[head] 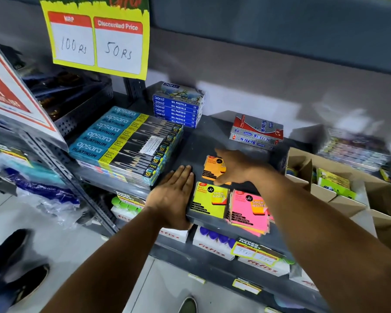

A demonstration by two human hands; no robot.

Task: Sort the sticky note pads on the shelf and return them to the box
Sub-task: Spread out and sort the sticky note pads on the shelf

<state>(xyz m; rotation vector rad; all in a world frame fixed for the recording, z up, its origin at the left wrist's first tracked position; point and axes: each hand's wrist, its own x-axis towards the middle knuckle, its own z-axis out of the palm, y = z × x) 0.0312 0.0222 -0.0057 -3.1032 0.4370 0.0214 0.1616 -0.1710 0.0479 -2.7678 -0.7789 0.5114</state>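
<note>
Three groups of sticky note pads lie on the dark shelf (191,145). The yellow pads (209,199) form a neat stack at the front edge. To their right the pink pads (248,211) sit in a loose, fanned stack that overhangs the edge. Behind them lie the orange pads (212,169). My left hand (174,195) lies flat on the shelf, its fingers straight and pressed against the left side of the yellow stack. My right hand (233,168) rests on the orange pads, thumb under their near edge, and hides their right part. The cardboard box (339,193) stands at the right.
Teal pencil boxes (127,143) are stacked left of my left hand. Blue oil pastel boxes (178,109) stand at the back, and red-and-silver boxes (257,132) behind my right hand. The cardboard box has dividers and holds green packs (332,181). A yellow price sign (97,35) hangs above.
</note>
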